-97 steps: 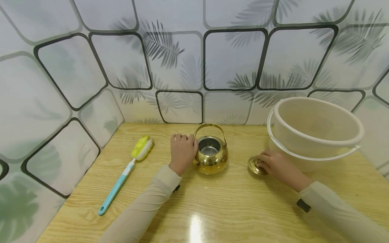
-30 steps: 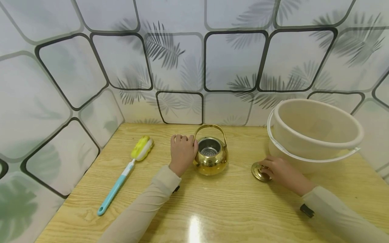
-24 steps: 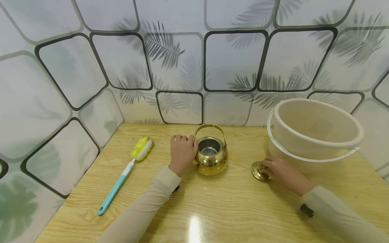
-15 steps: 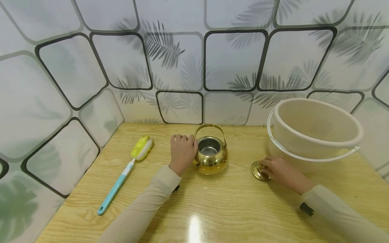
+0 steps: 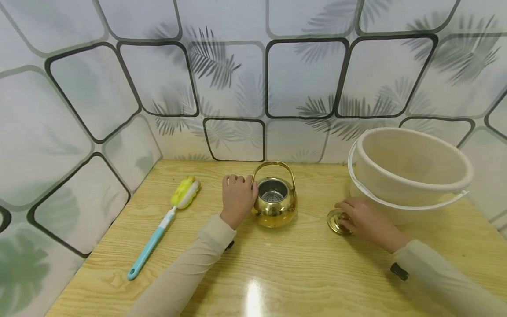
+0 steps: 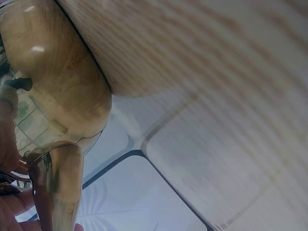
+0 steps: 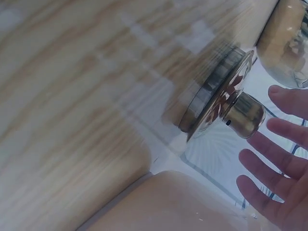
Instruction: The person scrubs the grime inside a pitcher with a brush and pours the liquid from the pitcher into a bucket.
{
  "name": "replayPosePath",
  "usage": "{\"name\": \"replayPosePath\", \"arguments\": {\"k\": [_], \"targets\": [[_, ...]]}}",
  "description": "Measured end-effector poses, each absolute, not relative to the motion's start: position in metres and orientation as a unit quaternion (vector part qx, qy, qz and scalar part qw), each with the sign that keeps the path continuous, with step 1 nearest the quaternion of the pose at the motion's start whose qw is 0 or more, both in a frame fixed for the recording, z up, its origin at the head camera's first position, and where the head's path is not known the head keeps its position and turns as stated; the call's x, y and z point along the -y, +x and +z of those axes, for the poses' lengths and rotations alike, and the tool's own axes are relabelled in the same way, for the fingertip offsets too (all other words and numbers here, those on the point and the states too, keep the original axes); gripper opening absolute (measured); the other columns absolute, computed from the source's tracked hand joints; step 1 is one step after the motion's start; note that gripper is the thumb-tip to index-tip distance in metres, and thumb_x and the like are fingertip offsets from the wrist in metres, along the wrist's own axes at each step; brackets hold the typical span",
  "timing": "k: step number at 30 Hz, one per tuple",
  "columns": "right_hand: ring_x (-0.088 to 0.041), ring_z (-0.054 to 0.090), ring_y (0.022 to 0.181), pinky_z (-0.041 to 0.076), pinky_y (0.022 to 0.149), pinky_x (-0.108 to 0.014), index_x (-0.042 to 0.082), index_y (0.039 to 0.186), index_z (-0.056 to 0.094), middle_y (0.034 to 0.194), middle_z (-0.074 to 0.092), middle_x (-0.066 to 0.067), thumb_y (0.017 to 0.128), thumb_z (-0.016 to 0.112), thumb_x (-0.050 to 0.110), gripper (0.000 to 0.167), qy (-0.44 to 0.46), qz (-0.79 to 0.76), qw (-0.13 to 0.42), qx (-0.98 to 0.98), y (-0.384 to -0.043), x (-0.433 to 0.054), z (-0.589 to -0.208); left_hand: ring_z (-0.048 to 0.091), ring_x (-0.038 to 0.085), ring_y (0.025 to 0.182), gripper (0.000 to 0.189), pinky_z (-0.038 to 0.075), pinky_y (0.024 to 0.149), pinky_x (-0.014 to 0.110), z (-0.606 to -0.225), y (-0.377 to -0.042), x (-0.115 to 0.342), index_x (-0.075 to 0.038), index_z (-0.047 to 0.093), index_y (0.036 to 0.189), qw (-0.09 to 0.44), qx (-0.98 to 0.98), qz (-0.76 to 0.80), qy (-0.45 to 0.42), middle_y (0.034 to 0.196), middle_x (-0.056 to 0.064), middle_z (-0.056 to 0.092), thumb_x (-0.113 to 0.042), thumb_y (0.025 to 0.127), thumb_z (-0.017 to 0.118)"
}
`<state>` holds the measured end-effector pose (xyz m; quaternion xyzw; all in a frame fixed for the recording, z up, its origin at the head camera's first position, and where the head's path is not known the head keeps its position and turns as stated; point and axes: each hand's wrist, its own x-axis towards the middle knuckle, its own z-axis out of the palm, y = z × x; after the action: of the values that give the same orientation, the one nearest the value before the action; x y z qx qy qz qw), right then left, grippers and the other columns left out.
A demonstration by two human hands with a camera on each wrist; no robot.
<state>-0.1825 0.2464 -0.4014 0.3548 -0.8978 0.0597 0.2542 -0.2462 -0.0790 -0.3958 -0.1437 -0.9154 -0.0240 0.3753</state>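
Kettle spout (image 6: 57,185), hidden in head view, fills left hand's (image 5: 238,197) grip; right hand (image 5: 367,221) gapes by lid (image 5: 335,222).

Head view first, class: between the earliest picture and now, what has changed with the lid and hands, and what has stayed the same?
The lid has shifted slightly right and nearer the person. The right hand, earlier at its knob, seems to have let go: its fingers are now spread beside it. The left hand still holds the kettle; kettle, brush and bucket stayed put.
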Motion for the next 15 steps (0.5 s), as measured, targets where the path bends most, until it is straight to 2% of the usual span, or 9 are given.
{"name": "replayPosePath", "arguments": {"k": [3,5,7,10,15], "targets": [[-0.015,0.056,0.068,0.048,0.061,-0.032,0.001,0.098,0.061,0.084,0.062,-0.007,0.081,0.074,0.026,0.033,0.37,0.055,0.279,0.884,-0.184,-0.247,-0.401,0.063,0.029,0.086,0.023,0.045,0.089,0.044,-0.396,-0.246,0.079,-0.011,0.068,0.089,0.374,0.916,-0.024,-0.144,0.079,0.008,0.07,-0.03,0.092,0.056],[-0.014,0.055,0.068,0.046,0.06,-0.032,0.001,0.099,0.06,0.084,0.061,-0.007,0.082,0.072,0.026,0.033,0.379,0.057,0.284,0.879,-0.184,-0.247,-0.4,0.063,0.029,0.087,0.023,0.045,0.09,0.044,-0.397,-0.246,0.079,-0.011,0.068,0.089,0.371,0.917,-0.025,-0.143,0.079,0.008,0.07,-0.03,0.092,0.055],[-0.013,0.053,0.068,0.045,0.059,-0.031,0.001,0.101,0.06,0.084,0.061,-0.007,0.08,0.074,0.025,0.035,0.382,0.057,0.285,0.877,-0.185,-0.247,-0.4,0.063,0.029,0.087,0.024,0.045,0.09,0.045,-0.397,-0.246,0.079,-0.011,0.068,0.09,0.367,0.919,-0.026,-0.142,0.08,0.008,0.07,-0.03,0.093,0.055],[-0.013,0.053,0.068,0.045,0.059,-0.031,0.0,0.104,0.06,0.086,0.061,-0.007,0.061,0.082,0.011,0.049,0.377,0.054,0.282,0.881,-0.186,-0.245,-0.399,0.063,0.029,0.088,0.023,0.045,0.091,0.045,-0.398,-0.246,0.079,-0.011,0.068,0.09,0.367,0.919,-0.029,-0.143,0.08,0.008,0.07,-0.029,0.092,0.055],[-0.017,0.058,0.073,0.048,0.063,-0.034,0.001,0.109,0.06,0.091,0.063,-0.008,0.063,0.083,0.015,0.053,0.36,0.04,0.266,0.893,-0.186,-0.237,-0.393,0.063,0.029,0.088,0.022,0.044,0.091,0.045,-0.398,-0.248,0.079,-0.01,0.068,0.091,0.366,0.919,-0.03,-0.142,0.081,0.009,0.07,-0.029,0.092,0.056]]}}
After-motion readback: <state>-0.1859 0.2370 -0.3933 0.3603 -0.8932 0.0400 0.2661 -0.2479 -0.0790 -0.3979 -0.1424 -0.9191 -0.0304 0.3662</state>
